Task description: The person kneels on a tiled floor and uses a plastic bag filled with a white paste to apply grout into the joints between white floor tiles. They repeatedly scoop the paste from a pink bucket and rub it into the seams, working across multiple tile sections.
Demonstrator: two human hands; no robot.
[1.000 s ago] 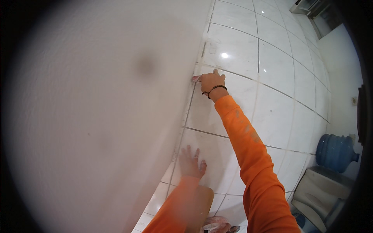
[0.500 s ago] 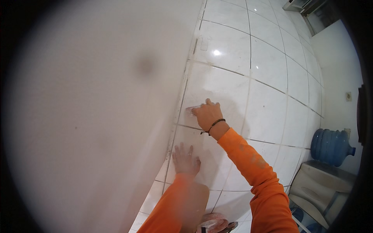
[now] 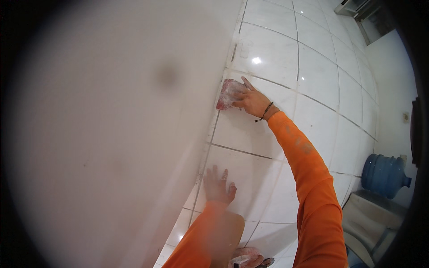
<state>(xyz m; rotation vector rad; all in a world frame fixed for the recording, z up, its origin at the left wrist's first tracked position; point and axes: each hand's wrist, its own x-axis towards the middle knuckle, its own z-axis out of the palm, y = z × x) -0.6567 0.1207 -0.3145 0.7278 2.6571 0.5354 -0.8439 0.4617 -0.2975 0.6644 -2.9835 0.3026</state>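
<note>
Reaching forward, my right hand [image 3: 252, 99] presses a flat red piece dusted with white [image 3: 225, 90] onto the white floor tile [image 3: 250, 120], at the joint beside the wall. Whether that piece is sandpaper or cloth I cannot make out. Its fingers lie over the piece, partly hiding it. My left hand [image 3: 218, 186] rests nearer, flat on a tile close to the wall's foot, fingers spread and nothing held. White powder coats its fingertips. A dark bracelet circles my right wrist.
A plain pale wall [image 3: 111, 111] rises along the left. At right, a blue water jug [image 3: 385, 175] lies on its side on a beige chair-like piece [image 3: 368, 219]. My knee and a dusty foot [image 3: 248, 258] show at the lower edge. Dark grout lines cross the floor.
My right hand has moved forward along the wall joint, and the red piece shows more fully under its fingers. My left hand stays in nearly the same spot.
</note>
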